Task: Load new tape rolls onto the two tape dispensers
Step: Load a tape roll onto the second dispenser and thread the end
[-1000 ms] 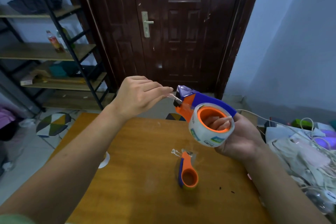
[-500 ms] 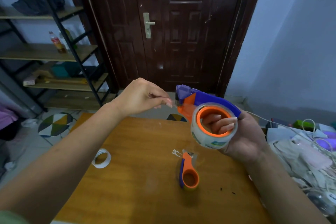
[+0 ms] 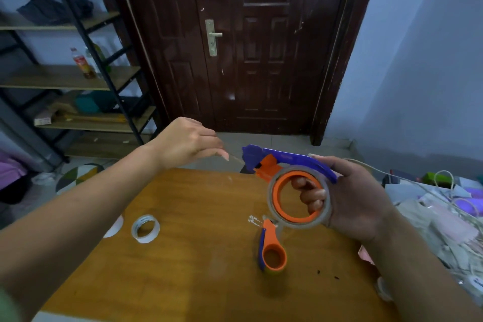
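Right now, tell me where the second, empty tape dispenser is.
The empty dispenser lies flat on the wooden table, right of centre, just below the loaded dispenser in the right hand.

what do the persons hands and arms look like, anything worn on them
Both are bare: the left hand and right hand show no gloves, rings, watch or wristbands, and the forearms are uncovered. The fingernails look short and plain. A blurred bit of green fabric, possibly a sleeve, shows at the lower left edge.
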Action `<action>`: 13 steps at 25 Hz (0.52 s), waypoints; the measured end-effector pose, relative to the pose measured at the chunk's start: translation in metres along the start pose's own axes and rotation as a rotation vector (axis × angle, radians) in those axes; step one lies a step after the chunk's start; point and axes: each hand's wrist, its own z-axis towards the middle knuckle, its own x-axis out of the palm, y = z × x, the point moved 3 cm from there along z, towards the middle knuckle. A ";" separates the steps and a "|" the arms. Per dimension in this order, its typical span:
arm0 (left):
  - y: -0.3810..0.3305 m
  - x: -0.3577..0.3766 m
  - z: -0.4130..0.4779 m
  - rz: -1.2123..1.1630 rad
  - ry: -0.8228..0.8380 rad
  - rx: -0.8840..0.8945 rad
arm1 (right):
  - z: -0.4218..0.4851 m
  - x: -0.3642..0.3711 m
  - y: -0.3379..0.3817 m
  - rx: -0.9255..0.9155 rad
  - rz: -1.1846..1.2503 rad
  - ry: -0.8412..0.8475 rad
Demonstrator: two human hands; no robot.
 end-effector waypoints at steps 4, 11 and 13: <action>-0.002 0.034 -0.003 0.191 -0.006 -0.294 | 0.014 0.011 -0.017 -0.188 -0.287 -0.214; -0.016 0.127 -0.031 0.221 0.557 -0.877 | 0.050 -0.002 -0.068 -0.201 -0.375 -0.494; -0.030 0.146 -0.039 0.153 0.648 -1.010 | 0.056 -0.009 -0.076 -0.160 -0.361 -0.524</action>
